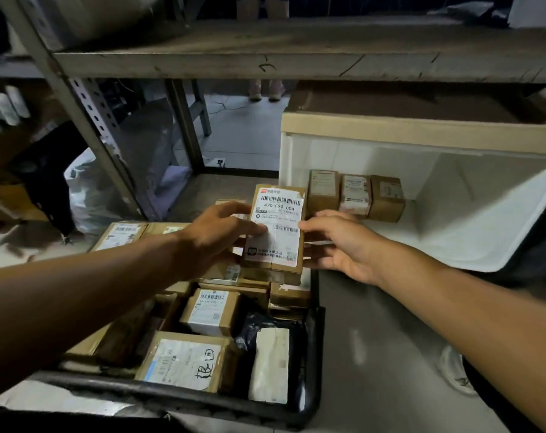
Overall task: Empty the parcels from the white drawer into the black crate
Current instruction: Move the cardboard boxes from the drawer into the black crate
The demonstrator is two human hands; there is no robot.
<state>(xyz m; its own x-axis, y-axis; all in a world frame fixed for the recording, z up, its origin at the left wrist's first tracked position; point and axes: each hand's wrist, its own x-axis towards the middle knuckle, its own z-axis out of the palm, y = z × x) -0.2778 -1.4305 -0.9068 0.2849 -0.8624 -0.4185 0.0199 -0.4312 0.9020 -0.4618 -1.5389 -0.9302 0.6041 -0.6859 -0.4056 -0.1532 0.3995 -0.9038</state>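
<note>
Parcels fill the black crate [312,364] almost to the rim. Above its far end, both hands hold one brown parcel [276,229] with a white barcode label — the left hand [215,235] grips its left edge with curled fingers, the right hand [334,242] pinches the right edge, thumb on the label. Three small parcels [356,195] stand in a row at the back of the white drawer [484,232], just right of the crate.

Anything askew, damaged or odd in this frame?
Nothing damaged or spilled. The black crate is heaped unevenly, and the parcel held between left hand and right hand sits atop the pile. Three parcels stand at the back of the white drawer.
</note>
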